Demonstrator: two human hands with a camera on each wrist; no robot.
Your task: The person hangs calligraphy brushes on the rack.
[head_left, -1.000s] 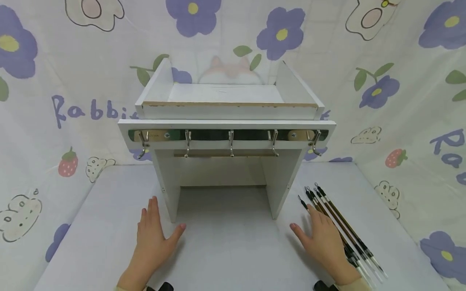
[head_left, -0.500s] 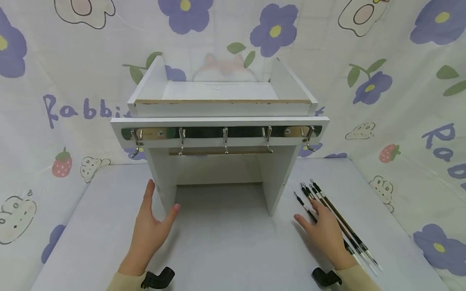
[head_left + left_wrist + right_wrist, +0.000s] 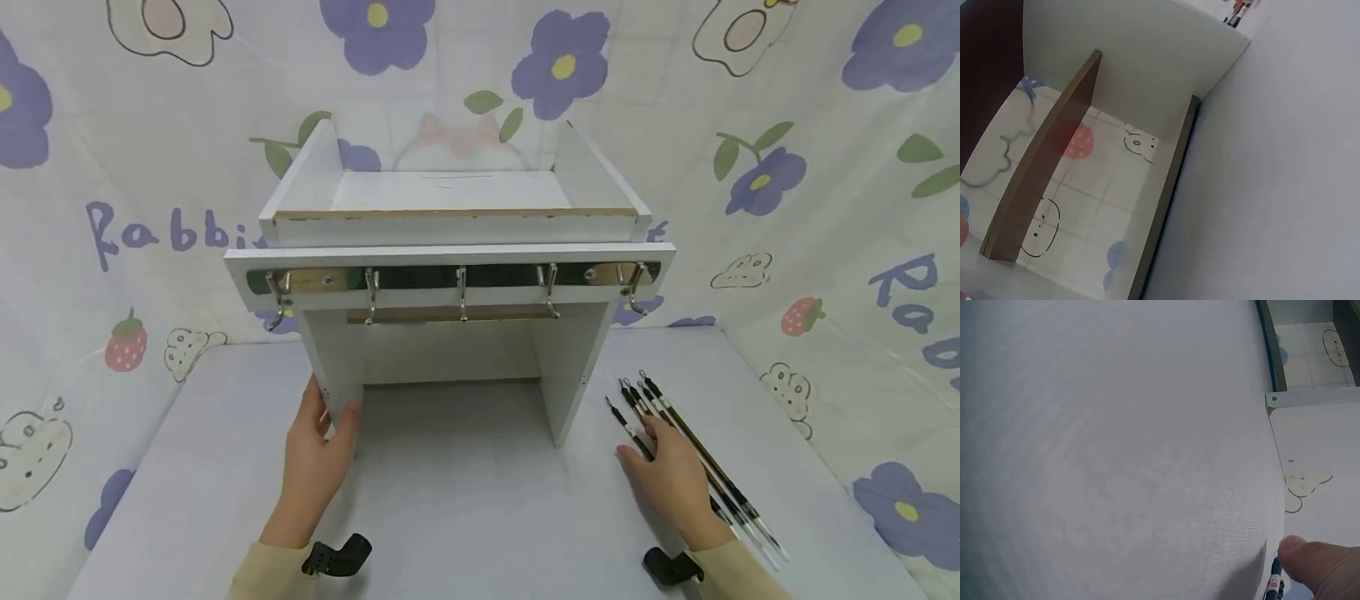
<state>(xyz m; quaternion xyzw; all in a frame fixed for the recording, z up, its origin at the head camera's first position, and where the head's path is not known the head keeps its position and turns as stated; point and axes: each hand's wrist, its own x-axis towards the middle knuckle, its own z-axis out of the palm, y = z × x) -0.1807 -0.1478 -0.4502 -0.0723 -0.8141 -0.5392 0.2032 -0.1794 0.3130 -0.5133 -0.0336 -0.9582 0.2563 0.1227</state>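
A white shelf stands upright, a metal strip with several hooks across its front. My left hand grips the front edge of its left side panel, fingers on the outer side and thumb towards the inside. The left wrist view shows the shelf's inner boards but no hand. Over several thin brushes at the right, my right hand is held with its thumb extended; whether the fingertips touch them is hidden. The right wrist view shows its thumb near a dark brush end.
The white tabletop extends in front of the shelf. A patterned cloth with flowers and rabbits hangs behind and at both sides. Black camera mounts sit at the left wrist and right wrist.
My left hand has moved in to the shelf's left panel and taken hold of it. My right hand shifted slightly over the brushes. The head view has shifted a little.
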